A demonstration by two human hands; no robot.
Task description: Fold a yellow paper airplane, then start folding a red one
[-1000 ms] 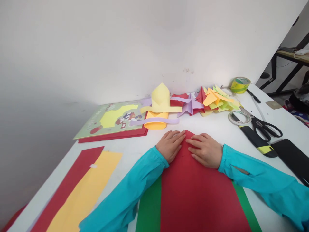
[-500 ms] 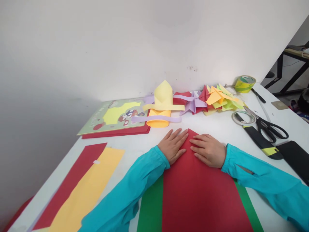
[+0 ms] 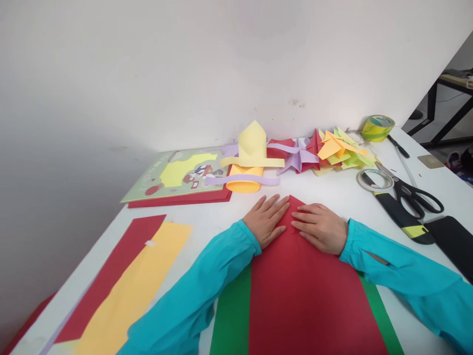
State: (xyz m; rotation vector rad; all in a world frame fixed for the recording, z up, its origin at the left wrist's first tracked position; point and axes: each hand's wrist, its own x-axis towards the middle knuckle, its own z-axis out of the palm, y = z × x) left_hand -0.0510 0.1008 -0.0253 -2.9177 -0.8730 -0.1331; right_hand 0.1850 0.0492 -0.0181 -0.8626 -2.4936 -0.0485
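Observation:
A large sheet of red paper (image 3: 310, 301) lies before me, its far end coming to a point between my hands. Under it, green paper (image 3: 232, 308) shows along both sides. My left hand (image 3: 265, 221) rests flat on the left slope of the point, fingers spread. On the right slope lies my right hand (image 3: 320, 228), its fingers stretched out and pressing down on the red paper. Neither hand grips anything. Part of the folded tip is hidden under the fingers.
Scissors (image 3: 417, 195), a clear tape roll (image 3: 375, 180) and a black-and-yellow cutter (image 3: 402, 217) lie at right. Behind stand rolled paper pieces (image 3: 253, 148), folded paper shapes (image 3: 332, 148) and a yellow tape roll (image 3: 377, 129). Leftward are a paper pad (image 3: 148, 177) and yellow paper strips (image 3: 136, 281).
Both hands stay on the red paper in nearly the same place. The fingers of my right hand have shifted slightly. The view has moved a little.

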